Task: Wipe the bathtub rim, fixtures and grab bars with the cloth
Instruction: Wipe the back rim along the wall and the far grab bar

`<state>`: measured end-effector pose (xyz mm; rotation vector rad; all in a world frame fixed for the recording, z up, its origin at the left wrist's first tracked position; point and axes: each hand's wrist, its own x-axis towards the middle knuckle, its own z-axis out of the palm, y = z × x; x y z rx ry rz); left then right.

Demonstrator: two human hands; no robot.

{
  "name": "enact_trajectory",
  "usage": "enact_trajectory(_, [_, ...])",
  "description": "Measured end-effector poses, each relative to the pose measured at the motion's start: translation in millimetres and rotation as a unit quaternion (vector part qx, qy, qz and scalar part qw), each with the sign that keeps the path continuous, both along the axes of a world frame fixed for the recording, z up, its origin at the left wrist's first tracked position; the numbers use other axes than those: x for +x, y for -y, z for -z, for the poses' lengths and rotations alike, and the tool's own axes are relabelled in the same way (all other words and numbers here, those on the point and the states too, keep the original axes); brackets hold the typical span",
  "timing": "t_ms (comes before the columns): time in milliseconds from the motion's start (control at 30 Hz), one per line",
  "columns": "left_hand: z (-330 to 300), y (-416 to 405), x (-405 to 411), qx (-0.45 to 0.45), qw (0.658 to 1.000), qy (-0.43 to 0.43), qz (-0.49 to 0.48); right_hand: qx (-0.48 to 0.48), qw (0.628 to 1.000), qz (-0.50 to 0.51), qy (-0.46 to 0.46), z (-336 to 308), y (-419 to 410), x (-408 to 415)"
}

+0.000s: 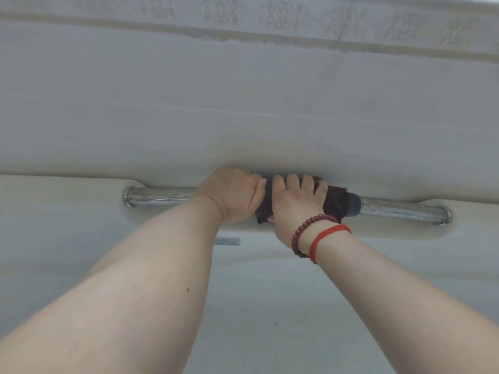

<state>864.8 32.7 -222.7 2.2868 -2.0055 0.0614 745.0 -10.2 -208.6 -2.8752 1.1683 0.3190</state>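
A chrome grab bar [162, 197] runs left to right in a recess of the white bathtub's far wall, with a dark grip section [353, 205] near its middle. A dark brown cloth [336, 202] is wrapped around the bar's middle. My left hand [232, 195] closes over the bar and the cloth's left part. My right hand [294, 203], with a bead bracelet and a red string on the wrist, grips the cloth right beside it. The two hands touch. The bar under the hands is hidden.
The wide tub rim [243, 90] lies beyond the bar, with a patterned tile wall [221, 12] behind it. A small label [227, 241] sticks to the tub wall under the bar. The tub's pale inner floor [270, 319] spreads below my arms.
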Motion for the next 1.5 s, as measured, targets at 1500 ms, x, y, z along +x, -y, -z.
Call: enact_trajectory(1500, [26.6, -64.2, 72.1, -0.112, 0.993, 0.016, -0.013, -0.075, 0.983, -0.119, 0.119, 19.9, -25.0, 34.5])
